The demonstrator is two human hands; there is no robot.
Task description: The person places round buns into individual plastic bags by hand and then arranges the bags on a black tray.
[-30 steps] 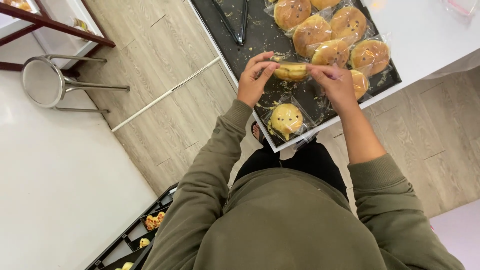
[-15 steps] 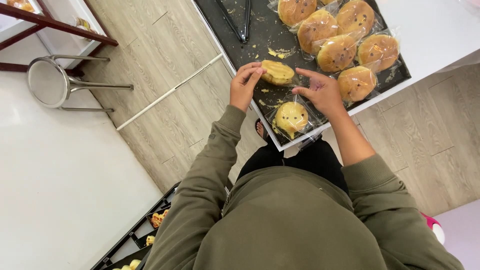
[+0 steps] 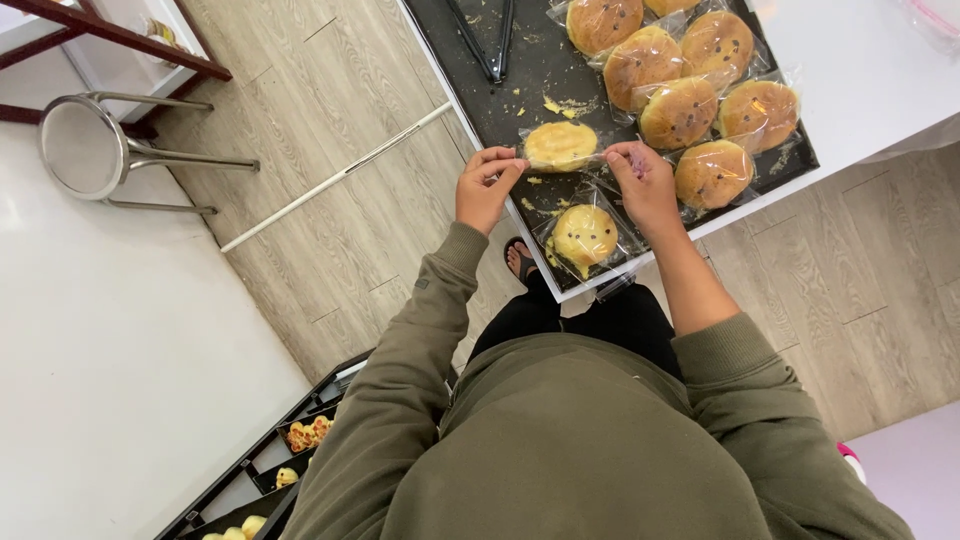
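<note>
My left hand [image 3: 487,187] and my right hand [image 3: 643,182] pinch the two near corners of a clear plastic bag holding a yellow bun [image 3: 561,145], just above a black baking tray [image 3: 505,105]. Another bagged bun [image 3: 584,235] lies on the tray's near edge, below and between my hands. Several bagged brown buns with dark specks [image 3: 679,112] are grouped on the tray to the right of my right hand. Black tongs [image 3: 489,40] lie at the tray's far end.
The tray rests on a white table [image 3: 870,70]. A round metal stool [image 3: 80,148] stands on the wood floor at left. A rack of dark trays with small pastries [image 3: 290,455] sits at the lower left, beside my left elbow.
The bagged yellow bun has gone from between my hands to lying flat on the tray, with both hands now pinching the bag's near edge. The view has shifted slightly.
</note>
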